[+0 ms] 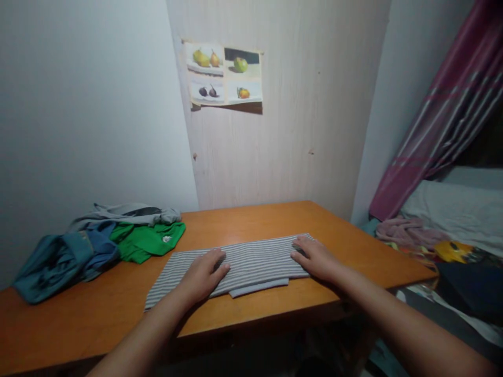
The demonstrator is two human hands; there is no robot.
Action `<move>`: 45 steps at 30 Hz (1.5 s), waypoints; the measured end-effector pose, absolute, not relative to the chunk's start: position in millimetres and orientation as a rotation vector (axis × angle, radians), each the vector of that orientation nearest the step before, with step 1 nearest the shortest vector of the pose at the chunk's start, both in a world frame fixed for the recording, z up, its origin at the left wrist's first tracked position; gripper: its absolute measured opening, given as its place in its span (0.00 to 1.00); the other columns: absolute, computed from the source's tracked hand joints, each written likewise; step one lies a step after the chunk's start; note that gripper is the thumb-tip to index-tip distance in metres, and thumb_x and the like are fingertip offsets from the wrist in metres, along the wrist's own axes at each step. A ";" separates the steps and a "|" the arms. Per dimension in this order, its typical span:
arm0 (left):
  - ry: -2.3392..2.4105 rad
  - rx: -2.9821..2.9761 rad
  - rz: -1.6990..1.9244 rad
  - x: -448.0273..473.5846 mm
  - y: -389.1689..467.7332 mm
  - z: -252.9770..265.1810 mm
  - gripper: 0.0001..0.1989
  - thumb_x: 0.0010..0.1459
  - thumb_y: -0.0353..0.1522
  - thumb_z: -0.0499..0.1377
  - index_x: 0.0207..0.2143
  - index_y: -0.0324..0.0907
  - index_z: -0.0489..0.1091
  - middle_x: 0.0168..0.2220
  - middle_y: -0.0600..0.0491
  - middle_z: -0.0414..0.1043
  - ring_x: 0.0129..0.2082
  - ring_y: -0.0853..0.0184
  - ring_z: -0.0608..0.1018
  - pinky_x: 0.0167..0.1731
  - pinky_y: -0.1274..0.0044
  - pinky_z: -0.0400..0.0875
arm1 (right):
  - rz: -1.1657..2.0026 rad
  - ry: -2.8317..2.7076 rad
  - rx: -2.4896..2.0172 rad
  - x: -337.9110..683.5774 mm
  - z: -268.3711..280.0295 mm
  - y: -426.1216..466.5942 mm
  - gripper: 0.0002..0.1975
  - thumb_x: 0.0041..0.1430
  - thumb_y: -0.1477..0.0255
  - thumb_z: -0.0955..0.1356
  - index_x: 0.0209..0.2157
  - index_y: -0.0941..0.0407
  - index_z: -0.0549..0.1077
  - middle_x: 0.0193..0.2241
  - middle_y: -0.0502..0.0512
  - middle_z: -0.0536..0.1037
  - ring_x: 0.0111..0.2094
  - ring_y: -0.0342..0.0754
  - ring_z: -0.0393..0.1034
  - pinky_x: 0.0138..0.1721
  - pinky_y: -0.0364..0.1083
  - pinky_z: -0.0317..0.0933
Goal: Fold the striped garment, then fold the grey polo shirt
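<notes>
A grey-and-white striped garment [255,262], folded into a long flat band, lies across the wooden table in front of me. A plain pale strip of cloth [259,288] sticks out from under its near edge. My left hand [204,275] rests palm down on the left half of the garment, fingers stretched out and thumb apart. Near the garment's right end lies my right hand [313,257], also flat on the cloth with its fingers extended. Neither hand grips the fabric. The garment's left end reaches past my left wrist toward the near table edge.
Crumpled clothes lie at the table's left: a green shirt [151,241], a blue-teal garment [55,264] and a grey one [126,213]. The orange-brown table [267,220] meets a wall with a fruit print [223,73]. Right of it are piled fabrics [408,233] and a pink curtain [436,115].
</notes>
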State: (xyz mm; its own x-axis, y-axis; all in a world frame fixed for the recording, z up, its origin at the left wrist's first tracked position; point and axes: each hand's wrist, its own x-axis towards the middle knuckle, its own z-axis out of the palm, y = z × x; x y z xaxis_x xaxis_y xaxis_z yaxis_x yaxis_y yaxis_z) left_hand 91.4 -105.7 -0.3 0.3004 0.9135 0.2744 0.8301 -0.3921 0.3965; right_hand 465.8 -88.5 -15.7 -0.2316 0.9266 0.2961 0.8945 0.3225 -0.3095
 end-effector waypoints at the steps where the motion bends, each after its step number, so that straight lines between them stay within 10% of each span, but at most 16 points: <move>1: 1.521 2.349 0.791 93.2 -110.8 1.0 0.25 0.63 0.46 0.53 0.54 0.41 0.72 0.58 0.42 0.72 0.60 0.54 0.71 0.61 0.66 0.61 | 0.117 -2.161 -1.515 460.7 -11.8 -95.6 0.27 0.66 0.56 0.62 0.58 0.58 0.73 0.64 0.66 0.66 0.66 0.61 0.57 0.66 0.59 0.47; 12: 1.231 2.270 0.846 113.5 -146.9 1.5 0.06 0.58 0.34 0.58 0.35 0.45 0.73 0.41 0.51 0.76 0.43 0.60 0.76 0.46 0.72 0.68 | 0.241 -2.346 -1.226 419.1 0.9 -145.9 0.11 0.62 0.67 0.65 0.41 0.50 0.78 0.44 0.58 0.81 0.47 0.56 0.72 0.52 0.53 0.62; 21: 1.162 2.244 0.867 108.2 -153.4 4.3 0.07 0.58 0.34 0.57 0.27 0.44 0.69 0.42 0.50 0.77 0.48 0.60 0.76 0.48 0.73 0.67 | 0.010 -2.412 -0.998 427.5 -2.0 -155.9 0.08 0.63 0.70 0.65 0.36 0.51 0.77 0.52 0.58 0.77 0.53 0.54 0.70 0.53 0.52 0.62; 28: 1.329 2.278 0.927 124.3 -130.0 16.0 0.20 0.68 0.44 0.47 0.29 0.44 0.68 0.29 0.53 0.72 0.31 0.64 0.73 0.34 0.75 0.67 | 0.039 -2.119 -1.085 406.9 17.9 -141.2 0.18 0.72 0.63 0.58 0.42 0.54 0.77 0.44 0.58 0.81 0.46 0.51 0.74 0.50 0.50 0.65; 33: 1.416 2.466 0.704 154.3 -117.9 6.9 0.20 0.69 0.42 0.45 0.45 0.43 0.73 0.48 0.45 0.77 0.50 0.58 0.76 0.52 0.68 0.66 | 0.146 -2.204 -1.300 359.0 22.8 -120.4 0.26 0.73 0.60 0.53 0.54 0.58 0.74 0.56 0.63 0.76 0.58 0.54 0.68 0.59 0.51 0.59; 37: 1.608 2.523 0.345 160.7 -126.2 -6.6 0.30 0.68 0.44 0.44 0.67 0.42 0.58 0.70 0.44 0.55 0.70 0.53 0.56 0.66 0.56 0.48 | 0.252 -2.399 -1.502 343.3 -1.4 -116.9 0.34 0.71 0.54 0.53 0.68 0.62 0.59 0.69 0.65 0.56 0.71 0.59 0.45 0.68 0.60 0.41; 45: 1.749 2.478 0.173 137.5 -142.0 -3.8 0.41 0.66 0.55 0.40 0.71 0.38 0.52 0.72 0.43 0.45 0.72 0.53 0.47 0.68 0.54 0.40 | 0.327 -2.435 -1.668 383.5 -9.9 -120.3 0.44 0.67 0.43 0.50 0.71 0.61 0.51 0.71 0.63 0.47 0.72 0.58 0.35 0.70 0.60 0.30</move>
State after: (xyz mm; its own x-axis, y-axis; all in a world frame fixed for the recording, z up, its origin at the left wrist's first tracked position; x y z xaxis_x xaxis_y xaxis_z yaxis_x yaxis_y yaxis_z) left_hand 137.5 -142.0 -3.8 0.3325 0.9425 0.0334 0.9307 -0.3336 0.1498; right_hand 383.5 -120.3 -9.9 -0.3588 0.9332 0.0178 0.8955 0.3496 -0.2754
